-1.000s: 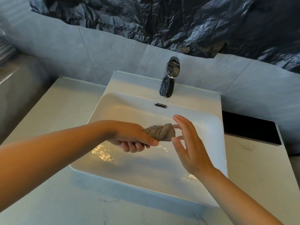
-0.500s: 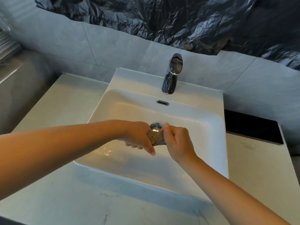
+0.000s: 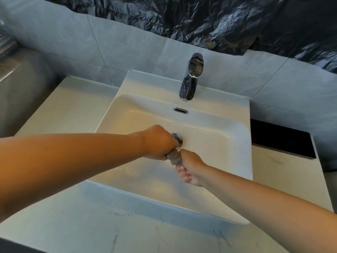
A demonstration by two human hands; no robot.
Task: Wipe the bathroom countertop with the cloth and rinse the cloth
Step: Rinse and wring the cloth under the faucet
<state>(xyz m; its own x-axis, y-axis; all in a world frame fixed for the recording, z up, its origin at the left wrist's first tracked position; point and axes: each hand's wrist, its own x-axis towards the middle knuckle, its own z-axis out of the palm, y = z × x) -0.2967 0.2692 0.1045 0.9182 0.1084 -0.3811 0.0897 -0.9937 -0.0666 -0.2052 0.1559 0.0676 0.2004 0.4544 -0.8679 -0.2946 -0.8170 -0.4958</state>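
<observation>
Left hand (image 3: 158, 143) and right hand (image 3: 192, 167) both have fingers (image 3: 183, 175) curled tight round the twisted grey-brown cloth (image 3: 174, 158) over the white ceramic basin (image 3: 229, 143) (good spot), so counter-twist hard.

Both bare forearms are stretched forward and brought together, the left from the left edge, the right from the lower right. The left grip (image 3: 160, 143) is closed in a fist, knuckles up, around one end of the cloth (image 3: 174, 158). The right grip (image 3: 192, 168) is curled round the other end, its wrist turned so that the fingertips (image 3: 184, 174) are shown.
</observation>
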